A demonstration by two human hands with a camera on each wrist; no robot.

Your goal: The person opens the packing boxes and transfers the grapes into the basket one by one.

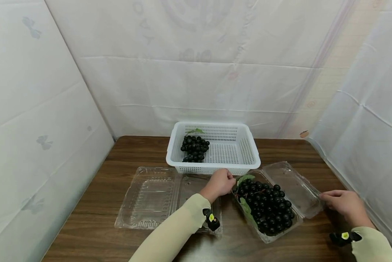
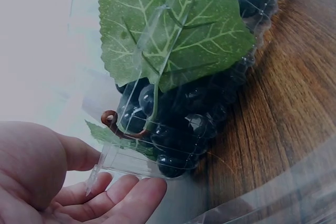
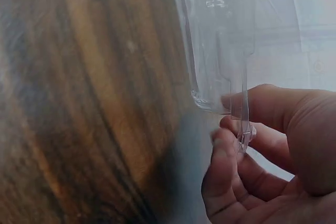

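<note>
A clear plastic clamshell box (image 1: pixel 299 217) with its lid folded out to the right stands at the right of the table, filled with dark grapes (image 1: pixel 271 207) and green leaves (image 1: pixel 245 206). My left hand (image 1: pixel 220 183) pinches the box's far left corner, and the left wrist view shows the rim between thumb and fingers beside a leaf (image 2: pixel 173 40) and a brown stem (image 2: pixel 110 121). The outer edge of the clear lid (image 1: pixel 294 187) is held by my right hand (image 1: pixel 344 205), its thumb and fingertips pinching the plastic in the right wrist view.
Behind the boxes stands a white perforated basket (image 1: pixel 228 153) with a bunch of dark grapes (image 1: pixel 194 147) and a leaf at its left. A second clear clamshell (image 1: pixel 150 200) lies opened out on the left, partly under my left forearm. White sheeting (image 1: pixel 196 83) surrounds the wooden table (image 1: pixel 94 211).
</note>
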